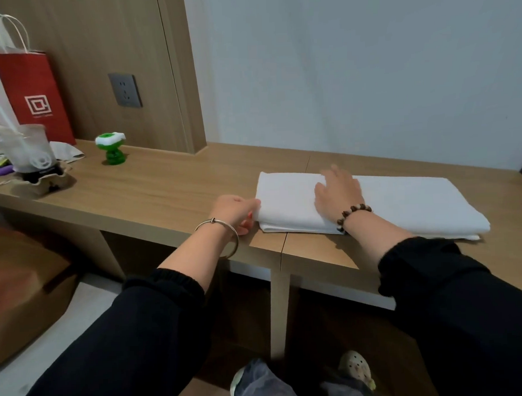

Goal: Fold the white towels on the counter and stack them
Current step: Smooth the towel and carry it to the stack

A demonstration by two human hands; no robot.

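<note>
The long white folded cloth towel (402, 204) lies near the front edge of the light brown wooden counter (164, 189). The left hand (235, 209) pinches its end; the right hand (339, 192) presses flat on top. A hard tug could slide the layers crooked or off that edge.

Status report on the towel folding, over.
Left hand grips left end of folded white towel. Right hand flat on top, pressing. Towel lies on wooden counter; green toy and red paper bag well clear, far left.
</note>
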